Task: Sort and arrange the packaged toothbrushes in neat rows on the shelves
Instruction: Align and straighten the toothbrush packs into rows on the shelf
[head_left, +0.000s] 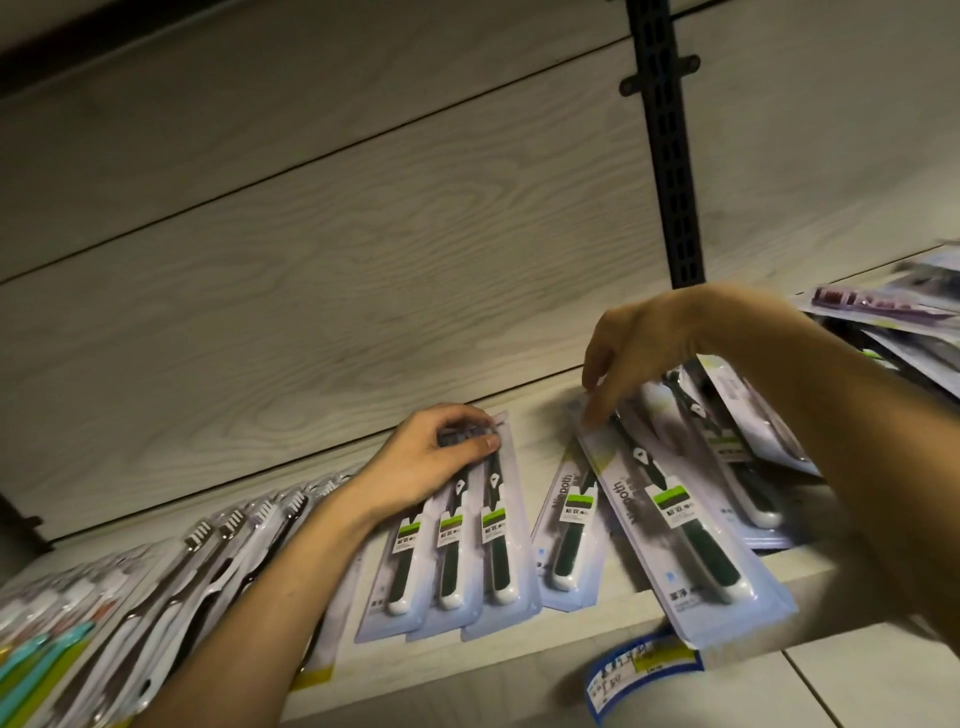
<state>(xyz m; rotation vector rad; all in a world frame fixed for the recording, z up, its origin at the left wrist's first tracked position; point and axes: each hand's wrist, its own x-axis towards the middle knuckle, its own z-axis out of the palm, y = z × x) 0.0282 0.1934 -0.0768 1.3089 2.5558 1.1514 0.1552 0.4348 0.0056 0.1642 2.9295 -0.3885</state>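
Nearby, a blue price tag (644, 670) and loose packs (893, 322) flank both hands.

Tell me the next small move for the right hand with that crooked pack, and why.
Probably swing the tilted pack straight and slide it left beside the single pack. The right hand pinches its top end; its bottom corner overhangs the shelf edge. The left hand holds the neat row of three, all parallel.
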